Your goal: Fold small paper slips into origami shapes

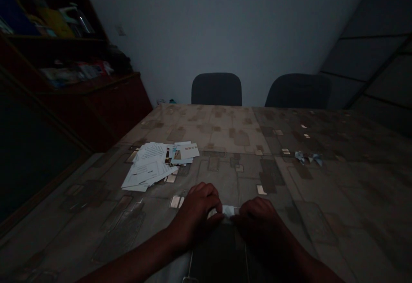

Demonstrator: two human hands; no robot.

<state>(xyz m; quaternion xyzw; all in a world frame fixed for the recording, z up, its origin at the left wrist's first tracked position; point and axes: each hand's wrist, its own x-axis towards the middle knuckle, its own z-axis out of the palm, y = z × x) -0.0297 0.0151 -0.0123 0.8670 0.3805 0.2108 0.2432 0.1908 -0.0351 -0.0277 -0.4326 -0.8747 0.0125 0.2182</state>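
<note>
A small piece of white paper (228, 211) is held between my two hands, low in the middle of the view. My left hand (202, 208) pinches its left side, with the fingers curled and the thumb below. At its right side my right hand (257, 216) grips with bent fingers. Much of the paper is hidden by the fingers, and the scene is dim. On the table to the left lies a loose, overlapping pile of printed papers and cards (149, 167). Small folded paper pieces (308, 158) lie on the right.
A patterned cloth covers the table (225, 122). Two dark chairs (216, 89) (298, 90) stand behind its far edge, in front of a plain wall. A reddish cabinet (119, 102) with filled shelves is at the left.
</note>
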